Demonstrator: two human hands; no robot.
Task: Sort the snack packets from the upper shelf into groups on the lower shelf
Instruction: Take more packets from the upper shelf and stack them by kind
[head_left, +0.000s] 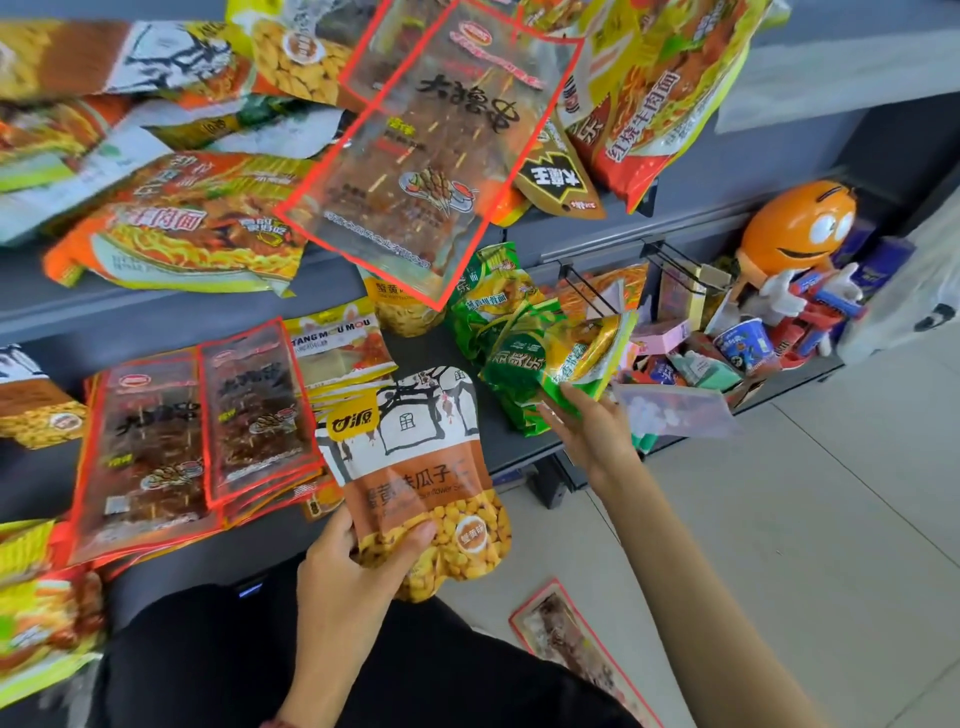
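Observation:
My left hand (358, 566) grips the lower end of a white-and-orange seed packet (415, 467) above the front edge of the lower shelf (498, 431). My right hand (587, 426) reaches toward a pile of green noodle packets (514, 343); its straight fingers touch the green packet (587, 358) on top. A stack of red-edged clear packets (192, 431) lies on the lower shelf to the left. On the upper shelf (156, 301) lie mixed packets, and one red-edged packet (431, 156) hangs over its edge.
An orange round mascot figure (795, 234) stands at the right end of the lower shelf among small boxes and a cup (743, 345). One red-edged packet (566, 634) lies on the tiled floor. Wire hooks (587, 291) jut from the back panel.

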